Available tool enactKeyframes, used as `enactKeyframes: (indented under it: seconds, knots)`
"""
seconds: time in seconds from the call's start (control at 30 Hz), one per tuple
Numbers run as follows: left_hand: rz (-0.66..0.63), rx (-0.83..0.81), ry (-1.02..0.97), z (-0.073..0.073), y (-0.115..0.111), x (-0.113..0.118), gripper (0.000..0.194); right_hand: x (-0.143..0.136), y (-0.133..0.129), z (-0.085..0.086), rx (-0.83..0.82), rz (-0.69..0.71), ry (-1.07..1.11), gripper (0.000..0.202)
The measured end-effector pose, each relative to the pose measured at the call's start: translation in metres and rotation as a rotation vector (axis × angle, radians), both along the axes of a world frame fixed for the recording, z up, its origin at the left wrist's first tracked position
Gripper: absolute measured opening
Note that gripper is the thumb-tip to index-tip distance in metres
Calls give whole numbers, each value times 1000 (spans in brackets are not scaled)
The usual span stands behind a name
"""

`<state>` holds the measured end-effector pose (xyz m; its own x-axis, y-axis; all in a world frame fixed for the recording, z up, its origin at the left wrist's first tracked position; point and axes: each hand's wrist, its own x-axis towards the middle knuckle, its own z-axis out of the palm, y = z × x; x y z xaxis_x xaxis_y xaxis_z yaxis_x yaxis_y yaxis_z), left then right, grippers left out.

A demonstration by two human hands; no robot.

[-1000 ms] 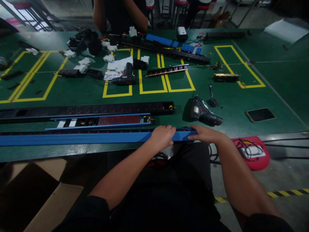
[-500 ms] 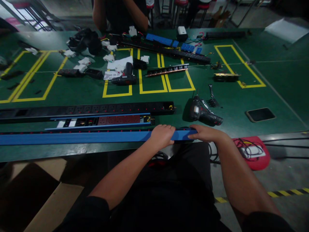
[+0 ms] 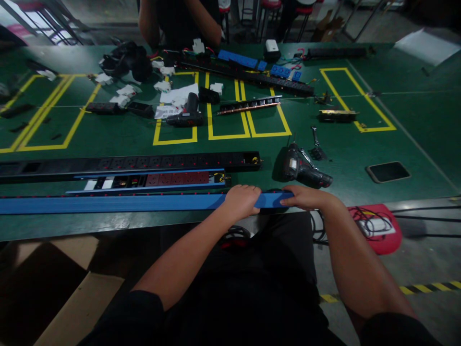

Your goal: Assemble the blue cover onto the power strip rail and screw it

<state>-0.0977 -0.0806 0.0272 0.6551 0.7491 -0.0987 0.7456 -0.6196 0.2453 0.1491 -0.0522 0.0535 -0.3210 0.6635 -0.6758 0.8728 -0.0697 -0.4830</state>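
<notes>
A long blue power strip (image 3: 118,203) lies along the near edge of the green table, a row of small red marks showing on its far side. My left hand (image 3: 242,201) is closed over it near its right end, fingers wrapped across the top. At the very end, my right hand (image 3: 304,197) grips the strip between thumb and fingers. Just beyond lies a shorter blue-edged strip (image 3: 176,179) with dark red sockets and exposed wires. Behind that is a long black power strip (image 3: 162,162), its right end uncovered.
A cordless drill (image 3: 302,166) and a wrench (image 3: 315,137) lie beyond my right hand, a phone (image 3: 388,171) farther right. Another drill (image 3: 187,114) lies mid-table among parts. Across the table is a person (image 3: 180,24). A cardboard box (image 3: 82,307) stands below left; a red stool (image 3: 385,240) holds cables.
The blue power strip has tilted slightly, showing a little less of its near side. Both hands keep their hold in almost the same place.
</notes>
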Motion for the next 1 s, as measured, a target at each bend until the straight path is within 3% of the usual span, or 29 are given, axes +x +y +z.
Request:
enactKeyframes:
  seconds: [0.23, 0.47, 0.7, 1.0]
  knots:
    - [5, -20, 4, -1, 2, 0, 49, -4, 0, 5, -14, -21, 3, 52]
    - [11, -54, 1, 5, 5, 0, 44, -8, 0, 11, -150, -107, 13, 56]
    - [0, -54, -1, 5, 8, -1, 42, -9, 2, 11, -282, -173, 38, 54]
    - [-6, -71, 15, 4, 8, 0, 41, -8, 2, 7, -304, -220, 29, 61]
